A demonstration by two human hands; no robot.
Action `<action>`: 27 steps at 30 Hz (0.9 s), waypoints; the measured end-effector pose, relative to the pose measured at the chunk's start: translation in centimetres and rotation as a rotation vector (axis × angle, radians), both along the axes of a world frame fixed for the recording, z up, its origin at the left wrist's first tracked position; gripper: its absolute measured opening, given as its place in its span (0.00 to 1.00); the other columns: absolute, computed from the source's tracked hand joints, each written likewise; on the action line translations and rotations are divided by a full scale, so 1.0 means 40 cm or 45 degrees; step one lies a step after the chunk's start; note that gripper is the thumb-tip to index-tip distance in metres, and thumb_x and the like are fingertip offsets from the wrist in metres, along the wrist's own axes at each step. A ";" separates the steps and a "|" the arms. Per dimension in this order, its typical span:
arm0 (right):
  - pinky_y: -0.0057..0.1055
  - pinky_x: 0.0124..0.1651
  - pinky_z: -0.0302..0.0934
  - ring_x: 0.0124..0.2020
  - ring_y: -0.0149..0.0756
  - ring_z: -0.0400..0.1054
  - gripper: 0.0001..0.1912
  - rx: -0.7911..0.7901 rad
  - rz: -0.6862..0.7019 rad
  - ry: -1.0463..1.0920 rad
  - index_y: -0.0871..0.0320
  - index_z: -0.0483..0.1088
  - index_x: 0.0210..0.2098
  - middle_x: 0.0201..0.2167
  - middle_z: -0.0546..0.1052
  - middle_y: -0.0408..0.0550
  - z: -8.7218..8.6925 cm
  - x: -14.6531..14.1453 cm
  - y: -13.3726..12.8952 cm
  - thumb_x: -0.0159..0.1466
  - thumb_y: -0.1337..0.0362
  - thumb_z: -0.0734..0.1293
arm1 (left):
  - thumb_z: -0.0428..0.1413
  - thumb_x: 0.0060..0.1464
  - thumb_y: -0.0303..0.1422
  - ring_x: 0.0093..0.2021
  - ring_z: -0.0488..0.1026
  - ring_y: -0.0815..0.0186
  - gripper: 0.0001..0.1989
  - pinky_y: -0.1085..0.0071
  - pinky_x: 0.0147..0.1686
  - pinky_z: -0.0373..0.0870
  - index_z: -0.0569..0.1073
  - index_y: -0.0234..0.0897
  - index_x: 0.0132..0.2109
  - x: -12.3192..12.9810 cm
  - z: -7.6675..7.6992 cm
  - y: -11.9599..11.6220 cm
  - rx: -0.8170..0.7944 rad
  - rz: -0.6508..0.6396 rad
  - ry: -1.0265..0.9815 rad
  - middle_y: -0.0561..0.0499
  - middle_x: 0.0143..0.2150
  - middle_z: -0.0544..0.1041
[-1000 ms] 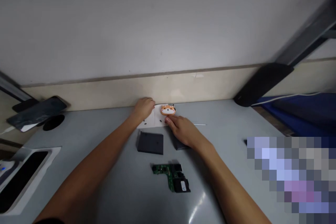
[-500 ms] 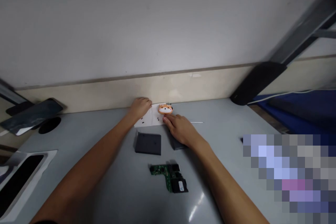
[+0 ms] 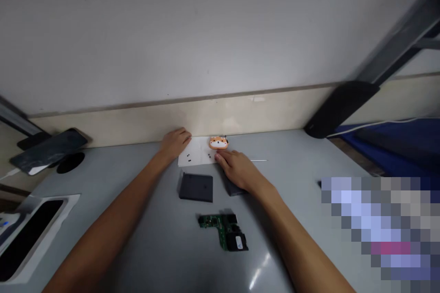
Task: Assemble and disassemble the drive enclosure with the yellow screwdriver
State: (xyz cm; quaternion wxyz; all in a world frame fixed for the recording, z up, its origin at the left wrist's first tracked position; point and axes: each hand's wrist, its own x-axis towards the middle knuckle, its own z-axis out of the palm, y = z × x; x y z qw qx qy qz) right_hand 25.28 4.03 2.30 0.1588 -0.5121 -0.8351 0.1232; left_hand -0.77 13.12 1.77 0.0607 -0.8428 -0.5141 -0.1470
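Seen from the green board [image 3: 222, 233], the left hand [image 3: 174, 144] was at 11 o'clock, by the left edge of the white paper [image 3: 198, 147]. Its fingers lay close together; their tips were hard to make out, so whether they pinched the paper could not be told.

The right hand [image 3: 238, 168] was just past 12, its thumb near the paper's right side. Most of its fingers were hidden beneath the hand, and whether they gripped anything could not be told. It partly covered a dark block [image 3: 234, 188], leaving only the lower part to be seen. A thin rod [image 3: 260, 160] stuck out at about 3 o'clock from the hand, its near end out of sight.

On the paper lay small dark bits [image 3: 189, 160], too small to identify, and at its 2 o'clock corner an orange animal-faced case [image 3: 218, 143]. The dark plate [image 3: 195, 187] lay on the worktop [image 3: 165, 247] at 11 o'clock from the board, apart from it.

Far out at 9 o'clock, a black-faced device [image 3: 30, 236] was cut off by the picture's edge; at 3 o'clock, a pixelated patch hid what lay there.
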 end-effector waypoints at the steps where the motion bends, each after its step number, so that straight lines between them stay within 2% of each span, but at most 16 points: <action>1: 0.43 0.54 0.63 0.49 0.48 0.75 0.26 -0.001 0.000 0.007 0.56 0.74 0.44 0.47 0.82 0.55 0.000 0.000 0.000 0.78 0.54 0.48 | 0.51 0.70 0.34 0.48 0.77 0.60 0.13 0.66 0.47 0.71 0.80 0.39 0.48 -0.016 0.000 -0.011 0.014 0.030 -0.025 0.46 0.49 0.80; 3: 0.44 0.53 0.63 0.48 0.47 0.75 0.26 -0.010 0.005 0.016 0.56 0.74 0.43 0.45 0.82 0.55 0.000 0.001 -0.001 0.78 0.54 0.48 | 0.49 0.71 0.36 0.47 0.77 0.59 0.14 0.65 0.45 0.71 0.80 0.39 0.48 -0.050 -0.002 -0.039 0.054 0.109 -0.086 0.46 0.49 0.80; 5: 0.44 0.52 0.65 0.46 0.47 0.76 0.27 -0.018 0.011 0.035 0.56 0.74 0.41 0.43 0.82 0.55 0.003 0.003 -0.001 0.78 0.54 0.48 | 0.50 0.70 0.38 0.44 0.78 0.60 0.14 0.66 0.43 0.71 0.79 0.40 0.49 -0.084 -0.009 -0.079 0.103 0.212 -0.268 0.48 0.49 0.80; 8: 0.45 0.52 0.66 0.48 0.47 0.76 0.26 -0.022 0.020 0.140 0.56 0.76 0.43 0.46 0.82 0.56 0.009 0.010 -0.001 0.77 0.53 0.49 | 0.51 0.70 0.38 0.39 0.76 0.62 0.13 0.66 0.40 0.71 0.79 0.40 0.48 -0.121 -0.025 -0.159 0.107 0.293 -0.415 0.48 0.46 0.80; 10: 0.47 0.57 0.66 0.53 0.48 0.75 0.25 -0.010 0.027 0.240 0.55 0.76 0.50 0.52 0.81 0.56 0.018 0.019 -0.001 0.77 0.52 0.52 | 0.51 0.70 0.37 0.39 0.76 0.63 0.12 0.66 0.43 0.71 0.78 0.40 0.47 -0.130 -0.035 -0.220 0.072 0.205 -0.483 0.49 0.44 0.79; 12: 0.48 0.60 0.65 0.57 0.49 0.73 0.22 -0.001 0.042 0.306 0.51 0.73 0.59 0.57 0.78 0.54 0.031 0.033 -0.005 0.75 0.50 0.57 | 0.50 0.70 0.36 0.44 0.76 0.63 0.12 0.67 0.46 0.72 0.77 0.40 0.48 -0.127 -0.041 -0.274 -0.028 -0.006 -0.570 0.48 0.46 0.79; 14: 0.48 0.59 0.65 0.57 0.50 0.73 0.24 -0.019 0.062 0.303 0.48 0.69 0.64 0.58 0.78 0.53 0.047 0.051 -0.013 0.71 0.50 0.64 | 0.50 0.71 0.36 0.45 0.76 0.64 0.12 0.67 0.47 0.73 0.78 0.41 0.51 -0.115 -0.043 -0.314 -0.114 -0.143 -0.612 0.48 0.46 0.78; 18: 0.47 0.53 0.68 0.51 0.49 0.74 0.21 -0.162 0.067 0.146 0.48 0.75 0.56 0.51 0.80 0.52 0.066 0.098 -0.038 0.65 0.54 0.70 | 0.51 0.70 0.37 0.39 0.77 0.65 0.15 0.68 0.43 0.75 0.75 0.44 0.58 -0.087 -0.040 -0.341 -0.232 -0.214 -0.513 0.50 0.42 0.79; 22: 0.49 0.52 0.68 0.51 0.52 0.73 0.26 -0.280 0.017 0.032 0.45 0.73 0.58 0.50 0.79 0.50 0.053 0.134 -0.052 0.61 0.60 0.73 | 0.52 0.69 0.37 0.46 0.79 0.62 0.15 0.62 0.50 0.76 0.76 0.45 0.58 -0.075 -0.044 -0.342 -0.271 -0.291 -0.418 0.50 0.47 0.82; 25: 0.48 0.55 0.67 0.53 0.50 0.72 0.27 -0.375 0.041 0.044 0.44 0.72 0.59 0.53 0.78 0.49 0.043 0.139 -0.050 0.61 0.66 0.71 | 0.54 0.68 0.38 0.51 0.78 0.60 0.14 0.59 0.55 0.75 0.76 0.46 0.57 -0.074 -0.048 -0.346 -0.259 -0.277 -0.399 0.49 0.50 0.81; 27: 0.45 0.56 0.67 0.53 0.47 0.73 0.27 -0.445 0.067 0.080 0.44 0.72 0.59 0.55 0.76 0.48 0.045 0.132 -0.048 0.61 0.67 0.70 | 0.54 0.68 0.39 0.53 0.76 0.58 0.17 0.58 0.55 0.74 0.75 0.45 0.60 -0.072 -0.050 -0.347 -0.218 -0.247 -0.391 0.47 0.53 0.80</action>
